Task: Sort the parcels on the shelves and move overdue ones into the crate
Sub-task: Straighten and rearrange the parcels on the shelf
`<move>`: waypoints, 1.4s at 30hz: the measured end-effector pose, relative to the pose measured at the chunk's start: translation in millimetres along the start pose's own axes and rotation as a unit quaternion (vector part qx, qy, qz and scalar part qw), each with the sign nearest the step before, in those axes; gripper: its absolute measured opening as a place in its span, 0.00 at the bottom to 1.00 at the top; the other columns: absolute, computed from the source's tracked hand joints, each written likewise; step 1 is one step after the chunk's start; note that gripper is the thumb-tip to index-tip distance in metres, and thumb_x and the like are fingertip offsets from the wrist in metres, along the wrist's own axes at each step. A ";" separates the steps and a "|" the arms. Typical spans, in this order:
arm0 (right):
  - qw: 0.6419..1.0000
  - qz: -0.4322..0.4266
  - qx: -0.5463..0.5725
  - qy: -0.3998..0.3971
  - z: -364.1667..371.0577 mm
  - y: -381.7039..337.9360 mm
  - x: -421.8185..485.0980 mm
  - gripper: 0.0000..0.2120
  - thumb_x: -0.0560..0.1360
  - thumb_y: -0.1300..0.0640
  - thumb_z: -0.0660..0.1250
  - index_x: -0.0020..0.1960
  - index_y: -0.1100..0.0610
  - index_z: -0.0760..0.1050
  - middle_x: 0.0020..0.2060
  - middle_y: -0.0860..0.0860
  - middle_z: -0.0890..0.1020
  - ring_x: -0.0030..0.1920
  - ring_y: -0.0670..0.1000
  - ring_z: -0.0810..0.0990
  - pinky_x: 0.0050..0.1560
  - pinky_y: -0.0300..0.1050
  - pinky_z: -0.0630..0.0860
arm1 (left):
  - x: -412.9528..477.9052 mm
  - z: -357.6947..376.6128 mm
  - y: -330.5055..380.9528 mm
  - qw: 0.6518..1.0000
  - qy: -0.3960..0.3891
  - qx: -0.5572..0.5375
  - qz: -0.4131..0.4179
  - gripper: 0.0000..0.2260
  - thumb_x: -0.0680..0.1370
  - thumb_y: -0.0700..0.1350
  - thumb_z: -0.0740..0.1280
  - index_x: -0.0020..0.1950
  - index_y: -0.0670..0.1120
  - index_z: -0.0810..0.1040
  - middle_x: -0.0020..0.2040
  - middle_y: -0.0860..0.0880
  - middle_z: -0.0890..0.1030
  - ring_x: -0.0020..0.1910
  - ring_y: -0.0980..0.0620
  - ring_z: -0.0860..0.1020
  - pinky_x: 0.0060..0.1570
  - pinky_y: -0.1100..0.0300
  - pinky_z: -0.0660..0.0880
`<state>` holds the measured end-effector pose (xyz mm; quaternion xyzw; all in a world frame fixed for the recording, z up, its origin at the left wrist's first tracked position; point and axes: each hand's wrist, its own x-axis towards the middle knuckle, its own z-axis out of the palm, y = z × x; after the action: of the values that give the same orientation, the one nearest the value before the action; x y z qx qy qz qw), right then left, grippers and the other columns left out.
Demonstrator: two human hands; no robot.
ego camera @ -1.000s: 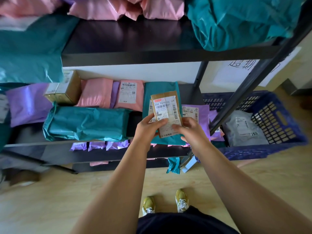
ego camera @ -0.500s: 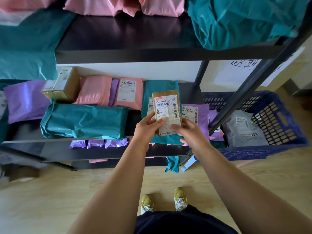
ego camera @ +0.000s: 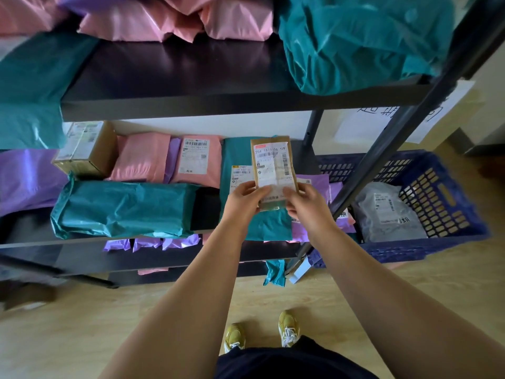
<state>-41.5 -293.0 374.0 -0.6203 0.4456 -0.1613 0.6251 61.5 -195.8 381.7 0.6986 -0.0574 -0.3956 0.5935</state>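
Observation:
A small brown paper parcel (ego camera: pixel 273 165) with a white barcode label stands upright in front of the middle shelf. My left hand (ego camera: pixel 244 199) pinches its lower left edge and my right hand (ego camera: pixel 306 203) pinches its lower right edge. Behind it on the middle shelf (ego camera: pixel 32 243) lie a teal flat mailer (ego camera: pixel 236 155) with a label, pink mailers (ego camera: pixel 143 158) and a purple one (ego camera: pixel 318 184). The blue plastic crate (ego camera: pixel 442 192) sits on the floor to the right and holds a grey parcel (ego camera: pixel 385 214).
A long teal parcel (ego camera: pixel 125 209) and a cardboard box (ego camera: pixel 87 147) lie on the shelf's left. Pink (ego camera: pixel 153 20) and teal bags (ego camera: pixel 355 42) fill the top shelf. A black diagonal shelf post (ego camera: pixel 388 138) crosses between my hands and the crate. A paper sign (ego camera: pixel 382 116) hangs on the wall.
My thumbs have slid toward the middle of the parcel's lower edge and the parcel stands a little more upright. The view has shifted slightly.

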 end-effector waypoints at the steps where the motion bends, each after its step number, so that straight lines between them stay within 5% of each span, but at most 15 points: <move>1: 1.000 -0.001 -0.002 0.007 -2.9 -4.2 4.3 0.11 0.79 0.50 0.66 0.60 0.51 0.74 0.52 0.50 0.83 0.52 0.51 0.83 0.58 0.52 0.80 | 2.6 5.0 4.4 1.000 -0.005 0.005 0.008 0.16 0.77 0.46 0.71 0.64 0.47 0.77 0.54 0.49 0.83 0.52 0.52 0.82 0.53 0.57 0.80; 6: 0.999 -0.003 -0.004 0.054 -15.3 -22.1 30.1 0.14 0.79 0.49 0.65 0.62 0.53 0.74 0.53 0.52 0.83 0.53 0.54 0.82 0.58 0.55 0.79 | 18.1 31.4 26.9 0.996 -0.011 0.079 0.032 0.10 0.77 0.51 0.69 0.58 0.52 0.79 0.52 0.52 0.84 0.51 0.52 0.82 0.53 0.55 0.80; 11: 0.996 0.009 -0.019 0.084 -27.7 -29.2 57.4 0.14 0.80 0.50 0.62 0.62 0.56 0.73 0.49 0.52 0.81 0.46 0.52 0.80 0.37 0.42 0.74 | 31.4 55.0 36.9 0.990 0.002 0.133 0.038 0.10 0.74 0.51 0.70 0.52 0.47 0.78 0.51 0.46 0.83 0.51 0.46 0.82 0.55 0.46 0.79; 14: 0.993 0.034 -0.011 0.114 -29.6 -25.1 74.3 0.12 0.80 0.53 0.62 0.61 0.58 0.72 0.50 0.54 0.80 0.44 0.52 0.79 0.38 0.42 0.72 | 33.0 66.6 40.0 0.988 -0.006 0.149 0.042 0.04 0.75 0.45 0.67 0.42 0.47 0.77 0.49 0.41 0.83 0.50 0.43 0.82 0.55 0.45 0.79; 18: 0.989 0.046 -0.056 0.125 -28.7 -31.6 88.6 0.16 0.78 0.50 0.62 0.63 0.56 0.72 0.51 0.53 0.81 0.45 0.54 0.80 0.45 0.47 0.77 | 43.0 77.7 37.3 0.983 -0.003 0.174 0.054 0.20 0.66 0.51 0.64 0.54 0.46 0.80 0.48 0.46 0.84 0.48 0.46 0.82 0.51 0.50 0.79; 21: 0.991 0.050 -0.079 0.098 -24.7 -39.0 97.5 0.20 0.74 0.46 0.66 0.62 0.54 0.75 0.52 0.53 0.82 0.49 0.56 0.82 0.51 0.50 0.80 | 42.7 79.3 40.6 0.980 -0.002 0.191 0.064 0.16 0.71 0.46 0.65 0.58 0.48 0.79 0.52 0.48 0.82 0.52 0.46 0.80 0.55 0.51 0.77; 26: 0.993 0.039 -0.099 0.046 -19.7 -31.7 117.4 0.15 0.78 0.51 0.63 0.63 0.56 0.72 0.47 0.50 0.79 0.44 0.48 0.79 0.40 0.41 0.75 | 33.0 81.9 53.6 0.977 -0.040 0.194 0.080 0.15 0.80 0.41 0.61 0.68 0.45 0.72 0.58 0.48 0.78 0.59 0.49 0.75 0.57 0.57 0.69; 28: 0.991 0.035 -0.124 0.033 -20.2 10.6 177.0 0.18 0.77 0.46 0.62 0.62 0.55 0.73 0.46 0.47 0.78 0.43 0.46 0.80 0.43 0.44 0.80 | 33.1 80.8 53.8 0.977 -0.057 0.188 0.080 0.17 0.81 0.41 0.60 0.71 0.45 0.69 0.62 0.48 0.76 0.61 0.49 0.73 0.60 0.57 0.67; 31: 0.988 0.022 -0.149 0.014 -23.2 26.6 194.7 0.21 0.75 0.41 0.59 0.61 0.54 0.73 0.41 0.49 0.77 0.38 0.48 0.80 0.34 0.42 0.76 | 35.0 79.0 51.3 0.974 -0.063 0.205 0.074 0.19 0.82 0.40 0.58 0.73 0.47 0.66 0.65 0.47 0.75 0.64 0.49 0.72 0.60 0.56 0.68; 35: 0.988 0.013 -0.138 0.068 -25.6 -41.9 91.5 0.21 0.76 0.45 0.62 0.67 0.50 0.67 0.55 0.51 0.78 0.49 0.53 0.80 0.39 0.46 0.76 | 31.8 76.6 49.2 0.974 -0.039 0.217 0.057 0.24 0.82 0.39 0.57 0.78 0.47 0.58 0.71 0.44 0.71 0.58 0.53 0.69 0.55 0.58 0.65; 39: 0.975 -0.067 -0.192 0.087 -25.1 -49.8 72.6 0.24 0.77 0.51 0.64 0.72 0.49 0.65 0.66 0.53 0.72 0.59 0.55 0.77 0.49 0.50 0.79 | 24.7 69.5 48.9 0.969 0.002 0.245 0.036 0.29 0.83 0.44 0.58 0.81 0.49 0.49 0.79 0.47 0.60 0.72 0.46 0.67 0.51 0.62 0.70; 42: 0.964 -0.113 -0.226 0.086 -20.5 -50.6 64.7 0.25 0.77 0.54 0.64 0.73 0.50 0.65 0.67 0.54 0.70 0.63 0.57 0.74 0.60 0.56 0.77 | 18.9 58.1 45.5 0.961 0.041 0.271 0.044 0.27 0.82 0.44 0.58 0.80 0.50 0.53 0.76 0.45 0.64 0.62 0.46 0.75 0.47 0.58 0.70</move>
<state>-3.6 -363.8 400.9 -0.7755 0.4493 -0.1786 0.4061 56.1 -264.8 413.4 0.8455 -0.1687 -0.3100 0.4007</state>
